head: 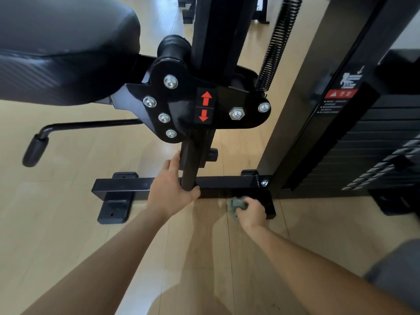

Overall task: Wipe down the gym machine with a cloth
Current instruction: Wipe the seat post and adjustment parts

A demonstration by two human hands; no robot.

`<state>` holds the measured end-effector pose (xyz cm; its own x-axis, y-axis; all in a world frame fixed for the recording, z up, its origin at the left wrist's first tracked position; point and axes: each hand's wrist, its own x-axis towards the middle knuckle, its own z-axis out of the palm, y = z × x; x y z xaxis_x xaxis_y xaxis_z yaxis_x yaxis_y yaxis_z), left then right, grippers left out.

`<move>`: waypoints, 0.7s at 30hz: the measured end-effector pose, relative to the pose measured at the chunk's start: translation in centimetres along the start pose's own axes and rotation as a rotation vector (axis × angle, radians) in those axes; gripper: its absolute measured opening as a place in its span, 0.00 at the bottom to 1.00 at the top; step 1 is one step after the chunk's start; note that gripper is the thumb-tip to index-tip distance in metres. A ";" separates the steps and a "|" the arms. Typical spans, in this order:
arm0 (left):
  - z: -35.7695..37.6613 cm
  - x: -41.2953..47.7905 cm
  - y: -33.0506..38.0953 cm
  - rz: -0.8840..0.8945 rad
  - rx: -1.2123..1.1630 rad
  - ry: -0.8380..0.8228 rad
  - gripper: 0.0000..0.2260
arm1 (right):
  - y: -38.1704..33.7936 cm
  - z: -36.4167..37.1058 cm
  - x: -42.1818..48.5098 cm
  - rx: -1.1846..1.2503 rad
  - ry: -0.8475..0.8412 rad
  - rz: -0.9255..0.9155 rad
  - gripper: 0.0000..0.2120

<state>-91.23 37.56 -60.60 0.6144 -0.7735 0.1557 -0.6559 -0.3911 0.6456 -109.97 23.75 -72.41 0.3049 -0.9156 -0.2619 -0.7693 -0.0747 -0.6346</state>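
Note:
A black gym machine fills the view, with a padded seat (63, 48), a bolted bracket plate (204, 108) bearing red arrows, and an upright post (193, 160) that drops to a floor crossbar (122, 186). My left hand (172, 189) grips the lower end of the post, thumb round its base. My right hand (252, 211) holds a bunched grey-green cloth (237, 206) just in front of the crossbar, near its right end by the machine's foot. Whether the cloth touches the bar is unclear.
A weight stack (377, 155) behind a black frame column (318, 105) with a warning label stands at the right. A coil spring (277, 44) rises from the bracket. A bent lever handle (36, 148) juts out at the left above the wooden floor (68, 223).

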 end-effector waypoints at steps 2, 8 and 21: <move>-0.1 0.0 0.0 -0.001 0.001 -0.003 0.45 | -0.3 0.2 -0.3 0.430 -0.066 0.369 0.11; -0.1 0.2 -0.1 -0.007 0.023 -0.008 0.45 | -3.3 -1.0 0.8 1.465 -0.202 0.791 0.13; -1.3 -0.2 0.0 0.003 -0.028 -0.071 0.45 | -7.2 2.7 -0.7 1.623 -0.729 0.790 0.27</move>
<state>-90.78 38.32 -59.65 0.5789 -0.8087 0.1047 -0.6447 -0.3753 0.6660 -103.13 26.01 -69.66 0.6711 -0.2095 -0.7112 0.2081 0.9739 -0.0906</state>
